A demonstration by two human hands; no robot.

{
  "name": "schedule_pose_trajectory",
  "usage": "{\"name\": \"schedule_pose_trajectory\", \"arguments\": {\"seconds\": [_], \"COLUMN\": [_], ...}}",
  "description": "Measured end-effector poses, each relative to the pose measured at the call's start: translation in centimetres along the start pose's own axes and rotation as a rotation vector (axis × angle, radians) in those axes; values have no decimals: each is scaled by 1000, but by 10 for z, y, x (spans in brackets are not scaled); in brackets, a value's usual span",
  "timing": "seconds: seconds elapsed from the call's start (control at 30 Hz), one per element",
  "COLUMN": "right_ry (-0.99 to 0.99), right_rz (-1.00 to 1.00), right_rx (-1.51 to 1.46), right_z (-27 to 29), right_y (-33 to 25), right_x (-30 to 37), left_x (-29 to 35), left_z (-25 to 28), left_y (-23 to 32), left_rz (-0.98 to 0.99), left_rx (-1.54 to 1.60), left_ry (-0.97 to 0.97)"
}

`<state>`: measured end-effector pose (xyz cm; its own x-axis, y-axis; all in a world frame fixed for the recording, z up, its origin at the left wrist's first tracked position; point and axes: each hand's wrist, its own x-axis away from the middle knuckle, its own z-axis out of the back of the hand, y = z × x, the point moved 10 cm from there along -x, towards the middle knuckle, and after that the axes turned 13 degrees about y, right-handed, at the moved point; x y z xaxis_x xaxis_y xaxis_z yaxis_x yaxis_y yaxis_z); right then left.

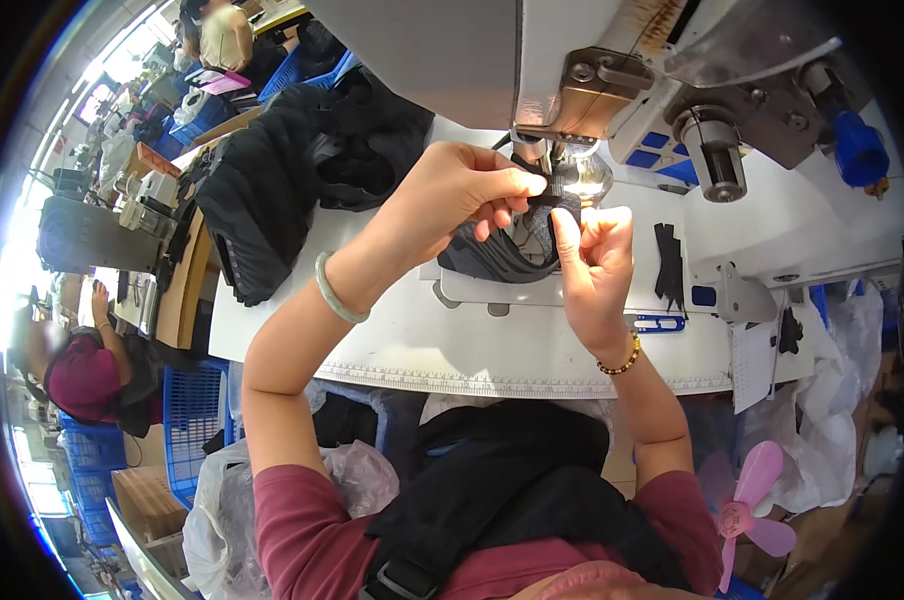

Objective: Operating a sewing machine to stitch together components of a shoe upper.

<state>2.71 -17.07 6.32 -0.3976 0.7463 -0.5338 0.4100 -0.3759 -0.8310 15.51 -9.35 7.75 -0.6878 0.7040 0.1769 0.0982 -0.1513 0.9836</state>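
Note:
On the white sewing table, a black garment (502,258) lies under the head of a sewing machine (572,95). My left hand (462,195) is closed, its thumb and forefinger pinching a small black piece of fabric (550,190) right beside the needle area. To its right, my right hand (599,260) has its fingers curled and its thumb raised against the garment's right edge. Whatever lies between those fingers is hidden. The needle itself cannot be made out behind the fingers and the glare.
Dark garments (292,180) are heaped at the table's left. Black fabric strips (669,265) and a blue thread snipper (657,323) lie to the right. A ruler tape (492,386) follows the near edge. Below stand a blue basket (194,420) and a pink fan (747,505). Other people sit at far left.

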Motion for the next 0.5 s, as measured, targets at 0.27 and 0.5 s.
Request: {"name": "schedule_pose_trajectory", "arguments": {"seconds": [0.27,0.5], "right_ry": [-6,-48], "right_rz": [341,351], "right_rx": [152,277], "right_z": [2,1], "right_y": [-20,-23], "right_x": [2,2], "left_x": [2,1], "left_z": [-4,-5], "left_y": [2,0], "left_rz": [-9,8], "left_rx": [26,45], "left_ry": [-24,-22]}}
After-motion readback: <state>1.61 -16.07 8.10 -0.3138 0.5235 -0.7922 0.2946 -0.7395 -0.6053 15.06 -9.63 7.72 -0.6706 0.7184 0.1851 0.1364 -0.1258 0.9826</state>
